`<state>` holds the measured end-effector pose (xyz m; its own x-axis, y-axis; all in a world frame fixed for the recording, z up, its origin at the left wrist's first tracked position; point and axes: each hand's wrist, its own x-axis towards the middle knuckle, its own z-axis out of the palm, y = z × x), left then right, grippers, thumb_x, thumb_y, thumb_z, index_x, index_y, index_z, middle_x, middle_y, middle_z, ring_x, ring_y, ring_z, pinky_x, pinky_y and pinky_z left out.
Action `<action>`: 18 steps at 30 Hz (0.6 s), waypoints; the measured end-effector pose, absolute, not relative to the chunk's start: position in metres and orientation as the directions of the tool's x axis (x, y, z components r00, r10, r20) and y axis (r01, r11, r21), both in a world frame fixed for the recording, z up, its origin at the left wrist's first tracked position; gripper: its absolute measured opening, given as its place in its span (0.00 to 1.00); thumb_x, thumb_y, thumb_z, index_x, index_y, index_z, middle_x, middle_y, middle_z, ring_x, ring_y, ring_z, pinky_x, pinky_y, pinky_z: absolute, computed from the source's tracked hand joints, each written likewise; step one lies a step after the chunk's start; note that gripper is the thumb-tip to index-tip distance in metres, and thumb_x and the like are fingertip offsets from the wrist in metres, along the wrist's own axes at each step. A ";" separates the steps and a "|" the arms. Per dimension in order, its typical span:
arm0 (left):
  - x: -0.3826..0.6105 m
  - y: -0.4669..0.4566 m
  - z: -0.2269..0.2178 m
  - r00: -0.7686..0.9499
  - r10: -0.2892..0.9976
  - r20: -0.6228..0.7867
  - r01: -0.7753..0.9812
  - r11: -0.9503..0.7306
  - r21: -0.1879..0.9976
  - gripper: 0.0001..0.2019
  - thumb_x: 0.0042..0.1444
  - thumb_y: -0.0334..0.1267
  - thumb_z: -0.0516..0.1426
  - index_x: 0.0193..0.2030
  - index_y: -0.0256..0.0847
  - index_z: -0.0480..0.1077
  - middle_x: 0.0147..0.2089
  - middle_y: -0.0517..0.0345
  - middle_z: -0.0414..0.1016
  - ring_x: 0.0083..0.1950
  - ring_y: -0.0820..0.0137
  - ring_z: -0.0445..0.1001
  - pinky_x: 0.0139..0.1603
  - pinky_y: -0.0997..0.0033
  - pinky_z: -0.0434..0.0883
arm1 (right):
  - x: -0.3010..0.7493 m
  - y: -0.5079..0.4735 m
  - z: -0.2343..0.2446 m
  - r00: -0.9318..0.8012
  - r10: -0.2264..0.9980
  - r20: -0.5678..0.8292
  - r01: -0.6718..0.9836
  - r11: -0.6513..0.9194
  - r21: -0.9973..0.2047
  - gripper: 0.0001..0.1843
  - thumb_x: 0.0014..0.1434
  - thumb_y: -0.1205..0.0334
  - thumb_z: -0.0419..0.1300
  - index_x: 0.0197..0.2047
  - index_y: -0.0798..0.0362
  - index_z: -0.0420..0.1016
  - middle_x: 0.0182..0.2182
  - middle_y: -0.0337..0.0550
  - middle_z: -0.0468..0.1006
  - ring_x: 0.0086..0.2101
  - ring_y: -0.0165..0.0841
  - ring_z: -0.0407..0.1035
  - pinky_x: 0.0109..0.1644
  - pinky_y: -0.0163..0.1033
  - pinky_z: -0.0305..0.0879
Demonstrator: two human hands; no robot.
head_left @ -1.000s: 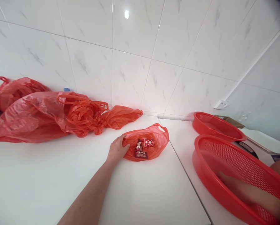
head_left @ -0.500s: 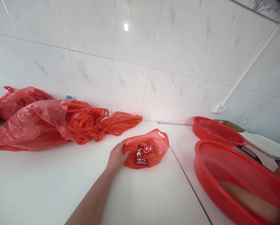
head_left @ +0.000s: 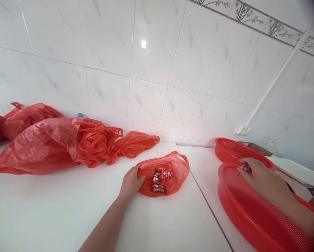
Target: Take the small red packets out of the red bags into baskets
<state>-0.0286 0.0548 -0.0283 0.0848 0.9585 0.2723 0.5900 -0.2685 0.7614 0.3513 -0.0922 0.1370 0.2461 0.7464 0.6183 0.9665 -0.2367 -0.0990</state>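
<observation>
A red-wrapped packet (head_left: 245, 168) is pinched between the fingertips of the right hand (head_left: 262, 176) over a red mesh basket (head_left: 238, 206). A red plastic bag (head_left: 176, 171) is pressed at its edge by the left hand (head_left: 132, 182), fingers together.

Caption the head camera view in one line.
Left hand steadies a red plastic bag of wrapped packets; right hand holds a packet over a red mesh basket.

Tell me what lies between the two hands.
In the head view, the left hand touches a red plastic bag holding wrapped packets; beyond it come white worktop and the rim of a red mesh basket under the right hand.
</observation>
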 end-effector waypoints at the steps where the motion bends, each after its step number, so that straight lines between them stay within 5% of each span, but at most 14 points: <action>1: -0.029 0.055 -0.029 0.076 0.960 0.270 0.593 -0.261 0.761 0.26 0.52 0.35 0.54 0.59 0.43 0.60 0.56 0.53 0.69 0.55 0.64 0.68 0.56 0.64 0.63 | 0.343 -0.090 0.142 0.218 0.765 0.606 0.974 -0.212 -0.084 0.08 0.58 0.56 0.55 0.42 0.44 0.68 0.42 0.49 0.74 0.38 0.40 0.71 0.29 0.41 0.64; 6: -0.029 0.057 -0.032 0.073 0.961 0.268 0.604 -0.257 0.755 0.26 0.51 0.35 0.54 0.59 0.44 0.61 0.56 0.53 0.69 0.54 0.63 0.68 0.56 0.63 0.63 | 0.261 -0.071 0.150 -0.039 0.762 0.647 0.997 0.072 -0.026 0.11 0.55 0.61 0.53 0.43 0.45 0.65 0.43 0.45 0.73 0.42 0.39 0.68 0.38 0.41 0.64; 11: -0.029 0.060 -0.036 0.063 0.959 0.278 0.606 -0.258 0.753 0.27 0.51 0.35 0.55 0.60 0.42 0.60 0.57 0.52 0.69 0.56 0.63 0.67 0.58 0.64 0.62 | 0.192 -0.029 0.112 -0.214 0.869 0.447 0.945 0.299 -0.129 0.16 0.54 0.68 0.50 0.45 0.46 0.68 0.40 0.42 0.72 0.38 0.34 0.67 0.39 0.38 0.62; 15: -0.030 0.062 -0.040 0.074 0.952 0.297 0.596 -0.281 0.752 0.27 0.51 0.36 0.55 0.60 0.42 0.61 0.57 0.53 0.69 0.56 0.64 0.67 0.58 0.64 0.62 | 0.179 -0.010 0.077 -0.180 0.929 0.324 0.913 0.280 -0.296 0.24 0.52 0.62 0.56 0.54 0.45 0.64 0.49 0.42 0.69 0.47 0.37 0.65 0.46 0.41 0.63; 18: -0.030 0.063 -0.042 0.076 0.947 0.313 0.603 -0.293 0.742 0.27 0.51 0.37 0.55 0.59 0.42 0.61 0.56 0.53 0.69 0.56 0.63 0.67 0.58 0.64 0.62 | 0.179 -0.012 0.053 -0.121 0.951 0.283 0.891 0.230 -0.392 0.16 0.56 0.61 0.53 0.49 0.46 0.69 0.46 0.41 0.72 0.45 0.35 0.67 0.46 0.40 0.63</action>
